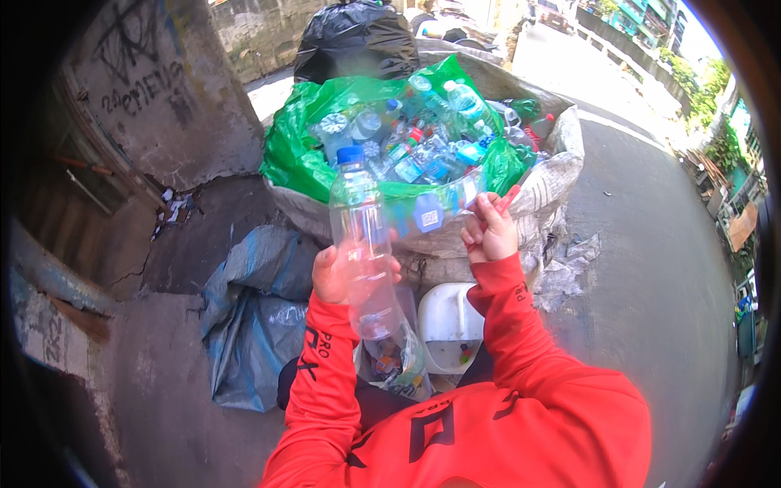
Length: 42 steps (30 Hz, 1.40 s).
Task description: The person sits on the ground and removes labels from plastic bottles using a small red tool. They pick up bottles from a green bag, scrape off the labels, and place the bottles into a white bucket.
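Clasping a clear, blue-capped plastic bottle (362,224) is the left hand (329,281); at three o'clock, the right hand (493,233) grips a slim red object (509,199).

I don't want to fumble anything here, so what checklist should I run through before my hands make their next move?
1. Clear plastic bottle secure: ok, the left hand grips it.
2. Blue cap on the bottle: ok, it sits on the neck.
3. Label strip free of the bottle: cannot tell, its left end meets the bottle's edge in this view.
4. Slim red object safe to handle: cannot tell; it is in the right hand, but any sharp edge is not discernible.
5. Green plastic bag open: ok, its mouth is spread.
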### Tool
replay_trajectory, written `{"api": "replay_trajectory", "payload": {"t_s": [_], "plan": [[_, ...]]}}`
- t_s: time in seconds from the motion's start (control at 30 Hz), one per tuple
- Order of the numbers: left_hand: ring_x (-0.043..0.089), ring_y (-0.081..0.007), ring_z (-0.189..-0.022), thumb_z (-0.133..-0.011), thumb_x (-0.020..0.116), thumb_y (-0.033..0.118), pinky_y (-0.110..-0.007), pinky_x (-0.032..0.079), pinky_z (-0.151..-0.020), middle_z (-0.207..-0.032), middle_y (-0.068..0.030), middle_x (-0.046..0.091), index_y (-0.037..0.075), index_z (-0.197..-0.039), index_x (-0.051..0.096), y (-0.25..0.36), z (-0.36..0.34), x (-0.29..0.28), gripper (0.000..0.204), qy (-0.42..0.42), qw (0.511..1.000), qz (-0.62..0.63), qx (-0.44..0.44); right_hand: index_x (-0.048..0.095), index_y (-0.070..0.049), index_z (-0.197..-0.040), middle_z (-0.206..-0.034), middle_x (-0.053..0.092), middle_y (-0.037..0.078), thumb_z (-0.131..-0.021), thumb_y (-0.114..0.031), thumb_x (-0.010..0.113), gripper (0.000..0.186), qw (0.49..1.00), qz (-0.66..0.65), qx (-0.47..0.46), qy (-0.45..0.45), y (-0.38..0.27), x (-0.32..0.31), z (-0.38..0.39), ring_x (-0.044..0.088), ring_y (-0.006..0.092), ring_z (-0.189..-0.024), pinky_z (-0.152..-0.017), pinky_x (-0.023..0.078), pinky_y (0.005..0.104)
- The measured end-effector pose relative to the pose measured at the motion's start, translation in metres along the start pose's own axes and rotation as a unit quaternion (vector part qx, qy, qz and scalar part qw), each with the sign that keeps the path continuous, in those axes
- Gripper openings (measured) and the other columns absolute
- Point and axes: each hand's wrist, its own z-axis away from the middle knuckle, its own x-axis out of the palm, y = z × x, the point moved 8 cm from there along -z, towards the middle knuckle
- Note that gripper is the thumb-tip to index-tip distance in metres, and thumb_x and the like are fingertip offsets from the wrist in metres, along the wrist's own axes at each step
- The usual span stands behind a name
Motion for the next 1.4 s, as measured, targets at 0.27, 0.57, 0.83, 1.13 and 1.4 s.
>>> {"api": "replay_trajectory", "payload": {"t_s": [0.27, 0.57, 0.83, 1.13, 1.4], "plan": [[0.055, -0.0372, -0.102, -0.078, 0.064, 0.041, -0.043, 0.050, -0.081, -0.140, -0.0280, 0.010, 0.017, -0.141, -0.005, 0.017, -0.001, 0.011, 0.096, 0.021, 0.991, -0.133, -0.010, 0.050, -0.011, -0.089, -0.069, 0.054, 0.002, -0.088, -0.015, 0.054, 0.006, 0.999, 0.025, -0.043, -0.014, -0.011, -0.002, -0.002, 0.034, 0.0052, -0.041, -0.039, 0.031, 0.0227], [0.059, -0.0361, -0.095, -0.079, 0.064, 0.035, -0.040, 0.053, -0.075, -0.143, -0.0254, 0.008, 0.018, -0.141, -0.007, 0.057, 0.011, 0.031, 0.095, 0.019, 0.985, -0.167, 0.029, 0.053, -0.012, -0.088, -0.091, 0.064, 0.015, -0.089, -0.016, 0.052, 0.004, 0.996, 0.010, -0.089, -0.015, -0.030, -0.008, -0.009, 0.033, 0.0050, -0.039, -0.039, 0.030, 0.0218], [0.058, -0.0308, -0.094, -0.087, 0.051, 0.040, -0.038, 0.054, -0.075, -0.125, -0.0188, 0.042, -0.001, -0.130, 0.028, 0.129, 0.058, 0.016, 0.064, 0.233, 0.926, -0.251, 0.158, 0.061, -0.002, -0.082, -0.079, 0.064, 0.004, -0.083, -0.007, 0.059, 0.006, 0.893, 0.378, -0.119, -0.212, 0.120, -0.013, 0.053, 0.049, 0.0056, -0.054, -0.051, 0.040, 0.0213], [0.059, -0.0317, -0.093, -0.088, 0.048, 0.040, -0.039, 0.054, -0.074, -0.126, -0.0227, 0.042, 0.002, -0.132, 0.027, 0.149, 0.080, 0.018, 0.061, 0.333, 0.842, -0.365, 0.215, 0.066, -0.014, -0.087, -0.080, 0.065, 0.013, -0.070, -0.019, 0.059, 0.020, 0.327, 0.800, 0.178, -0.471, 0.279, -0.144, 0.137, 0.062, 0.0308, -0.079, -0.068, 0.050, 0.0412], [0.061, -0.0264, -0.085, -0.086, 0.044, 0.053, -0.033, 0.053, -0.069, -0.124, -0.0209, 0.045, 0.006, -0.133, 0.028, 0.138, 0.064, 0.015, 0.068, 0.308, 0.869, -0.324, 0.211, 0.068, -0.017, -0.091, -0.082, 0.066, 0.011, -0.072, -0.043, 0.063, 0.032, 0.385, 0.746, 0.200, -0.505, 0.280, -0.126, 0.149, 0.063, 0.0295, -0.081, -0.071, 0.050, 0.0406]]}}
